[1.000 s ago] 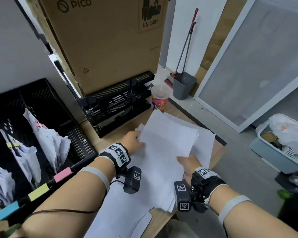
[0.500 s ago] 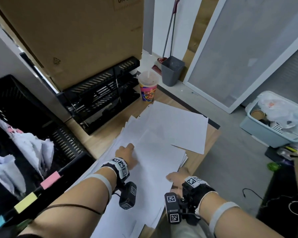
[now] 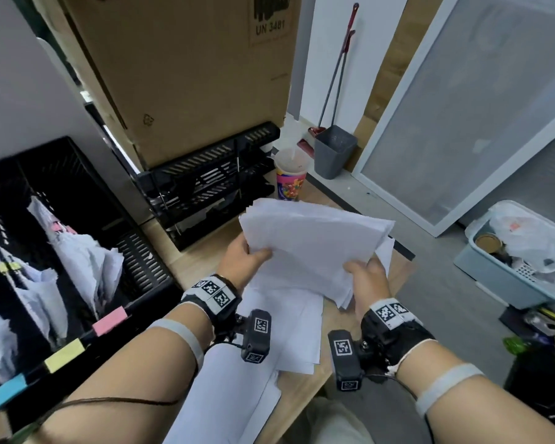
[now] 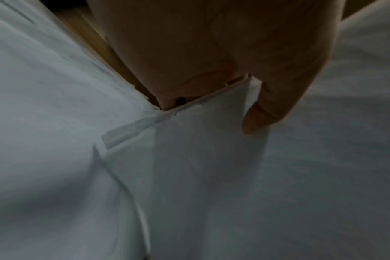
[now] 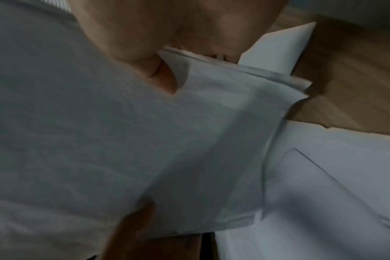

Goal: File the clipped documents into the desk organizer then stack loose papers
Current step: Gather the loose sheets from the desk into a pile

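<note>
A stack of loose white papers (image 3: 314,245) is lifted off the wooden desk (image 3: 193,261), tilted away from me. My left hand (image 3: 244,256) grips its left edge, thumb on top; the left wrist view shows the thumb (image 4: 263,112) pressed on the sheets (image 4: 189,176). My right hand (image 3: 364,277) grips the near right corner, and the right wrist view shows its thumb (image 5: 160,75) over the paper (image 5: 122,140). More white sheets (image 3: 285,334) lie flat below. The black desk organizer (image 3: 61,251) at left holds clipped documents (image 3: 84,264).
A black stacked letter tray (image 3: 212,184) stands at the back of the desk under a large cardboard box (image 3: 186,68). A colourful cup (image 3: 290,177) sits beside it. On the floor are a grey bin (image 3: 334,150) and a pale blue basket (image 3: 519,254).
Both hands lay on papers flat on the desk; now they have gathered a stack and lifted it off the desk, tilted up between them.
</note>
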